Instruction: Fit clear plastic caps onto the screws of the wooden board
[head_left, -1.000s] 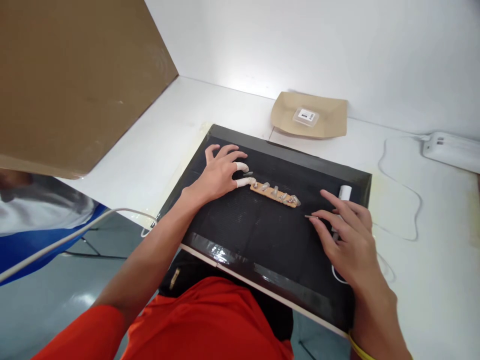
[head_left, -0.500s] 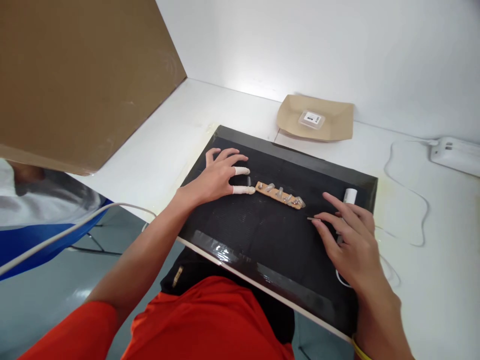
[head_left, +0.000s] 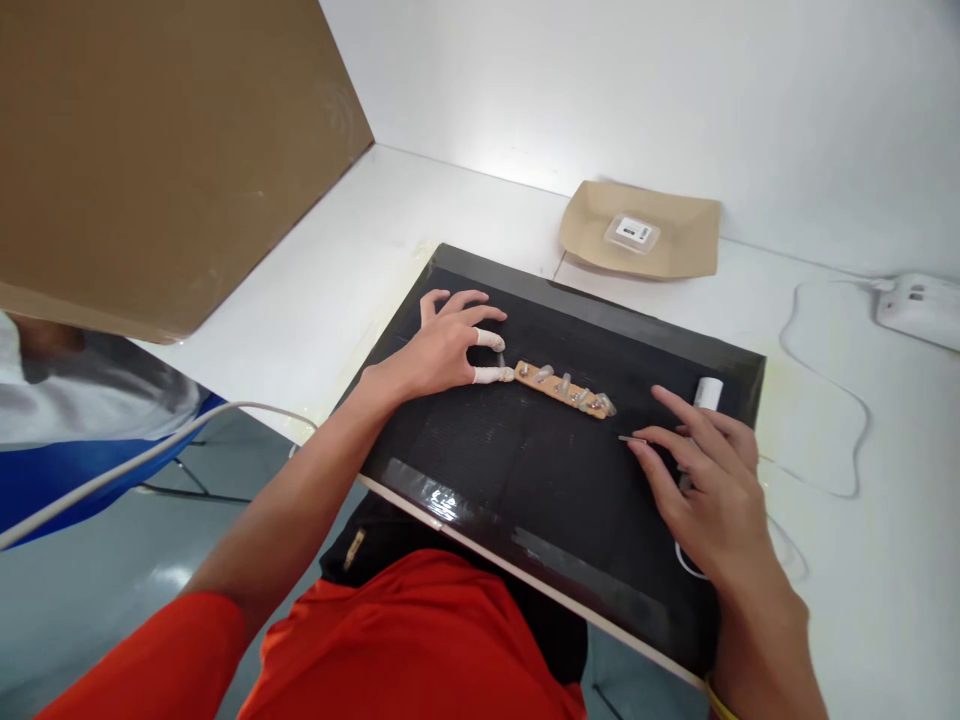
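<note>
My left hand [head_left: 454, 345] is over the black mat [head_left: 480, 450], with light covers on its thumb and index finger. Between those two fingertips is a small clear piece [head_left: 501, 359], apparently pinched; the other fingers are spread. Beside the thumb tip, a narrow wooden strip [head_left: 551, 383] carries several small clear pieces and shiny metal bits in a row. To the right of the strip, my right hand [head_left: 709, 480] pinches a short thin stick [head_left: 624, 438] between thumb and index finger. Its exact kind is too small to make out.
A white cylinder [head_left: 708, 392] with a cable lies partly behind my right hand. At the back sits a cardboard tray [head_left: 675, 262] holding a clear labelled box [head_left: 632, 234]. A white power strip [head_left: 922, 310] is far right. A large brown board [head_left: 165, 150] and another person [head_left: 112, 390] are left.
The view has shifted slightly. My left index finger has drawn a little closer to the thumb. My right hand keeps its pinch on the thin stick, and the strip stays in place.
</note>
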